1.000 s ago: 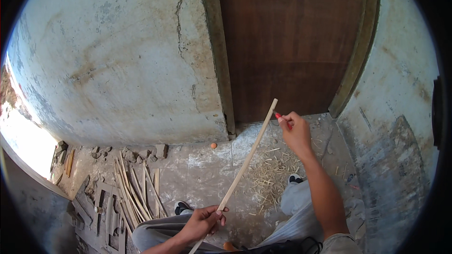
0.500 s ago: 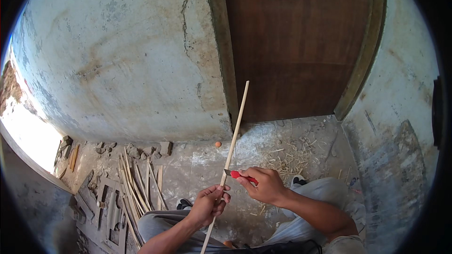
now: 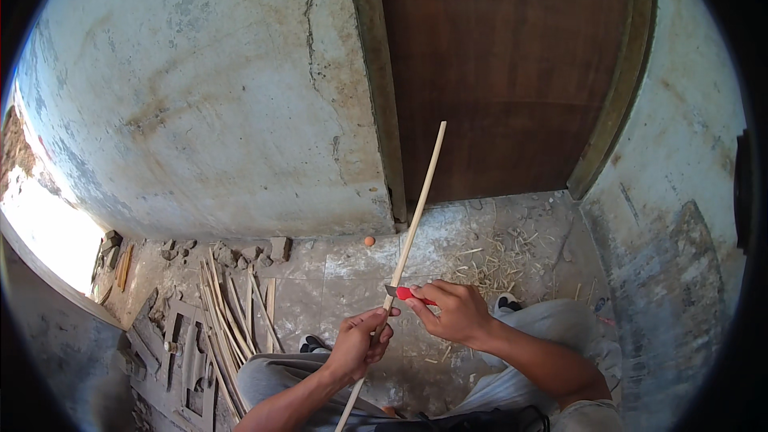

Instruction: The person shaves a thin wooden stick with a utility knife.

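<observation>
A long pale stick (image 3: 422,201) slants up and away from my lap, its far end in front of the brown door. My left hand (image 3: 360,344) is closed around its lower part, thumb along the wood. In my right hand (image 3: 454,312) is a red-handled utility knife (image 3: 408,294), fingers wrapped on the handle. Its short blade lies against the stick just above my left hand. The lower end of the stick runs down past my left forearm.
Several long wood strips (image 3: 228,304) lie on the floor at the left, beside a dusty cut-out board (image 3: 180,376). Curled shavings (image 3: 500,266) are scattered before the door (image 3: 504,72). Rubble (image 3: 280,249) lines the cracked wall (image 3: 216,112). A small orange round thing (image 3: 369,241) rests nearby.
The stick's far end has swung to the right and slightly up. Both hands have shifted slightly, and the blade still touches the stick near my left hand.
</observation>
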A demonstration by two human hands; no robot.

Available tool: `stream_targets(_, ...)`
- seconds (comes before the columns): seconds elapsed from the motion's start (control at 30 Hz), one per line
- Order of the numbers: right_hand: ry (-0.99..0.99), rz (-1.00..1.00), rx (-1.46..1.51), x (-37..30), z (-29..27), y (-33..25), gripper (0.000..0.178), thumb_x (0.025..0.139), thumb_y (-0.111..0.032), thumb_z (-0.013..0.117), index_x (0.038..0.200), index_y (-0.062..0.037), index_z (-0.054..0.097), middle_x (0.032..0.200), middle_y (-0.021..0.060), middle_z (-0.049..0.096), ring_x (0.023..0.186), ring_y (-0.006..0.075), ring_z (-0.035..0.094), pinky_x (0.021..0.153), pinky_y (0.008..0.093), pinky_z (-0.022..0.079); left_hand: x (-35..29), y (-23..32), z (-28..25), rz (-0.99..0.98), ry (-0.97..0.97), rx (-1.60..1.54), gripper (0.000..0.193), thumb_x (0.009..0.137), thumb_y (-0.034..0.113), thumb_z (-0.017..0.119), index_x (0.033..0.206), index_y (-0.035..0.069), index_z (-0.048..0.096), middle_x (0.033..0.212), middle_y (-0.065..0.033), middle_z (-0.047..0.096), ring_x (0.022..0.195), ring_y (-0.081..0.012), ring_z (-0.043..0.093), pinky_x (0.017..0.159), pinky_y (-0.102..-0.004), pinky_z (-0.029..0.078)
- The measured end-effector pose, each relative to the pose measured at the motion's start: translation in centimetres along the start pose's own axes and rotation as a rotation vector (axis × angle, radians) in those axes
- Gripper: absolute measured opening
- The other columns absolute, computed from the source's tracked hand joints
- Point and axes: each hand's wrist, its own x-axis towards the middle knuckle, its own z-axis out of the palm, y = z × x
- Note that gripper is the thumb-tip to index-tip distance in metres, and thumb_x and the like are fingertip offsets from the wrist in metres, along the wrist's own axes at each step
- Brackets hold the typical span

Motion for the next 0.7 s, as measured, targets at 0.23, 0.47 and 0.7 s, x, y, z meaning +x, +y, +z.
stream_targets(0.23,0.071,-0.008,-0.037,0.4,-0.1,0.6,0.014,0.087,-0.022,0.073,0.088,-0.0076,0.071,0.08,0.0096,0.071,0.065,0.0272,0.07,0.054,0.0356,0.055,-0.1,-0.3,0.3,0.07,0.024,0.056,0.028,0.105,0.024,0.047,0.115,0.003,0.062,0.064,0.0004,0.049,0.044,-0.0046,0.032,0.04,-0.0226,0.024)
stream_targets(0.47,0.184,0.068,-0.08,2.4,-2.0,3.6,0.014,0.089,-0.023,0.069,0.092,-0.0098,0.07,0.079,0.0083,0.07,0.063,0.0297,0.069,0.053,0.0405,0.054,-1.0,-1.0,0.6,0.063,-0.004,0.151,0.027,0.106,0.022,0.047,0.113,0.001,0.063,0.061,0.0025,0.044,0.045,-0.0039,0.031,0.041,-0.023,0.022)
stream_targets(0.7,0.267,0.105,-0.13,3.0,-3.1,4.4,0.016,0.087,-0.019,0.072,0.087,-0.0037,0.069,0.08,0.0129,0.071,0.069,0.0313,0.07,0.058,0.0389,0.054,-1.7,-0.9,0.7,0.056,-0.031,0.154,0.028,0.106,0.023,0.047,0.113,0.001,0.063,0.06,0.0024,0.044,0.046,-0.0044,0.032,0.041,-0.023,0.023)
